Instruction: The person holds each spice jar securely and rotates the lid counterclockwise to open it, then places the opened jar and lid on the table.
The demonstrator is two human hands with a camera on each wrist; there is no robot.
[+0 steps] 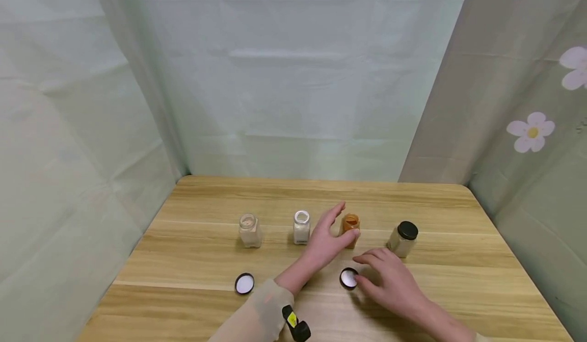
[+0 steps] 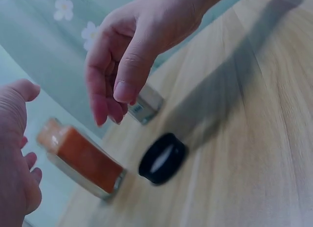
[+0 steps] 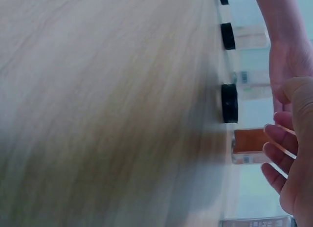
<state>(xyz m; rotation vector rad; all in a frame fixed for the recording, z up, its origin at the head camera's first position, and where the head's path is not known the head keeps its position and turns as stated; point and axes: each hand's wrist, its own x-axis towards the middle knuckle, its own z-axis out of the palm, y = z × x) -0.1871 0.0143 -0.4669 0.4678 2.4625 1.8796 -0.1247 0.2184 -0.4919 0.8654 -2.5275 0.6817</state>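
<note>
An uncapped glass jar of orange powder (image 1: 350, 223) stands upright beside my left hand (image 1: 327, 241). That hand's thumb and fingers are spread about the jar; the left wrist view shows a gap between them. My right hand (image 1: 390, 283) hovers with loosely bent fingers over a black lid (image 1: 349, 279), white inside turned up. In the left wrist view the lid (image 2: 163, 158) lies on the table in front of the orange jar (image 2: 88, 158), and the right hand (image 2: 142, 46) is above it, apart.
To the left stand an uncapped jar of white contents (image 1: 301, 228) and one of beige powder (image 1: 250, 234). A jar with a black cap (image 1: 403, 239) stands right. Another lid (image 1: 244, 284) lies front left; a further lid (image 3: 228, 36) shows in the right wrist view.
</note>
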